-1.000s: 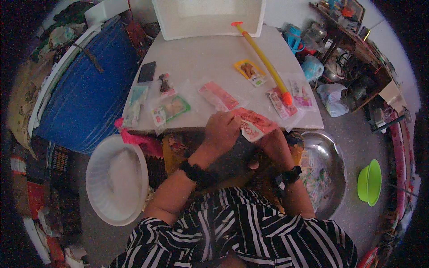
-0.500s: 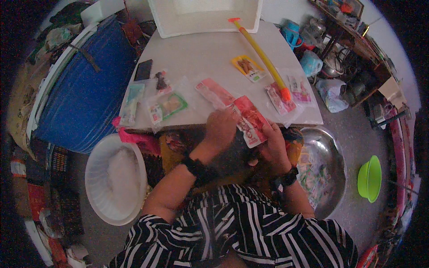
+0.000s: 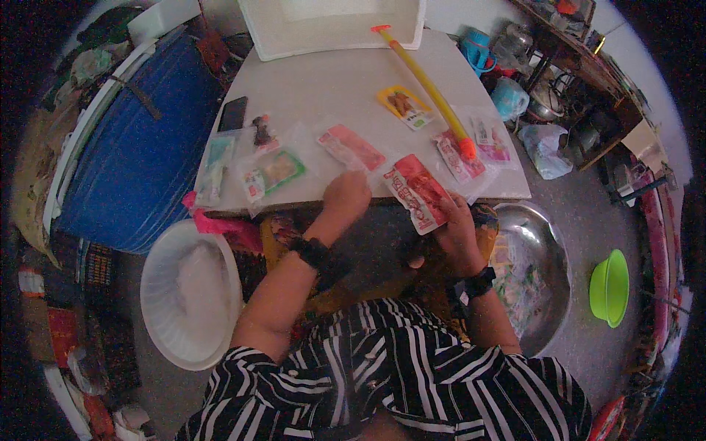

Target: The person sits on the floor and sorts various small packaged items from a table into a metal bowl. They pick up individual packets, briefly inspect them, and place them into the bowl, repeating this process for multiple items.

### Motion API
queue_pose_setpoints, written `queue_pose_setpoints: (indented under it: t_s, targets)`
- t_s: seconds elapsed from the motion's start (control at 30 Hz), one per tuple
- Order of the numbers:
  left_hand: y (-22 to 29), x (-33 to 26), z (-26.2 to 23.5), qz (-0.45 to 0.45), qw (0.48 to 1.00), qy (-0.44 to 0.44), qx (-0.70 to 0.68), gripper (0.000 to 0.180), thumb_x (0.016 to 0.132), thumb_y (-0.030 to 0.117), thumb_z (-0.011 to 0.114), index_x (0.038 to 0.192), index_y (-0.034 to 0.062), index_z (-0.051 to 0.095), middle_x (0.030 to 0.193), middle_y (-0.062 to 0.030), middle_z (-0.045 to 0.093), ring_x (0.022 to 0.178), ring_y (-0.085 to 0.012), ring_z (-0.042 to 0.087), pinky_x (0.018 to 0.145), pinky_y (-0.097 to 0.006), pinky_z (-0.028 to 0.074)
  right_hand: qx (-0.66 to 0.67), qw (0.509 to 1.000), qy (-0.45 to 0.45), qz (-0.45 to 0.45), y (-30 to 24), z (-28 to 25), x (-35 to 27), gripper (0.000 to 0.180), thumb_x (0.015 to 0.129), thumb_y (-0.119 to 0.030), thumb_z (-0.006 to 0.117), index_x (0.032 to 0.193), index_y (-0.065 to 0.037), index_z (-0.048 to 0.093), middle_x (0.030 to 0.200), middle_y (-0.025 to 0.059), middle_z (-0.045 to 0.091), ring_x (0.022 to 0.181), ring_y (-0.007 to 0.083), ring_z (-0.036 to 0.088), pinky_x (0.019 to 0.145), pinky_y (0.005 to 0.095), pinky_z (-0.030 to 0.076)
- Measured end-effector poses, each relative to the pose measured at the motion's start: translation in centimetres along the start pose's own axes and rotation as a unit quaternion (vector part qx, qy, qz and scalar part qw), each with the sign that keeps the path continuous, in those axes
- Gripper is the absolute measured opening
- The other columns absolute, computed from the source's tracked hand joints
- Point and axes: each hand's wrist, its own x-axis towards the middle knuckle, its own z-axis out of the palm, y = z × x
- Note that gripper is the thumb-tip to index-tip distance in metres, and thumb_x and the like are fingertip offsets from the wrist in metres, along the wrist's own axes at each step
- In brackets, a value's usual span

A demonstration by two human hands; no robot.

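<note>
My right hand (image 3: 454, 229) grips a red and white snack packet (image 3: 416, 191) by its lower end, holding it over the front edge of the white table (image 3: 331, 81). My left hand (image 3: 346, 192) is closed at the table's front edge, just left of that packet, and I cannot see anything in it. Another red packet (image 3: 351, 147) lies on the table just beyond the left hand. A green packet in clear wrap (image 3: 273, 170) lies further left.
A long yellow stick with an orange tip (image 3: 430, 88) crosses the table's right side beside several packets (image 3: 456, 156). A white tray (image 3: 334, 22) stands at the back. A blue barrel (image 3: 132, 154), a white tub (image 3: 187, 290), a steel basin (image 3: 537, 272) and a green bowl (image 3: 609, 287) surround me.
The red and white packet has gone from both hands to the right hand alone and swung right. My left hand has let go and dropped to the table edge.
</note>
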Motion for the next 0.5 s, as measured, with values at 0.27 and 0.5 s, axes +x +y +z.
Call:
queue_pose_setpoints:
  t_s: [0.27, 0.5]
  targets:
    - [0.8, 0.0, 0.5, 0.006, 0.988, 0.045, -0.148, 0.016, 0.070, 0.018, 0.042, 0.071, 0.0020, 0.047, 0.074, -0.0174, 0.049, 0.070, -0.0339, 0.047, 0.060, -0.044, 0.037, -0.043, 0.997, 0.037, 0.055, 0.7, 1.0, 0.5, 0.025, 0.078, -0.008, 0.041, 0.099, 0.003, 0.035, 0.096, 0.0152, 0.047, 0.084, 0.0224, 0.051, 0.071, 0.0335, 0.044]
    - [2.8, -0.4, 0.5, -0.001, 0.997, -0.011, -0.082, 0.020, 0.072, 0.019, 0.039, 0.082, 0.0035, 0.048, 0.085, -0.0179, 0.050, 0.077, -0.0340, 0.049, 0.065, -0.043, 0.039, -0.035, 0.996, -0.055, 0.063, 0.4, 2.8, 1.5, 0.026, 0.078, -0.015, 0.044, 0.096, 0.004, 0.045, 0.091, 0.0123, 0.052, 0.083, 0.0185, 0.051, 0.072, 0.0294, 0.043]
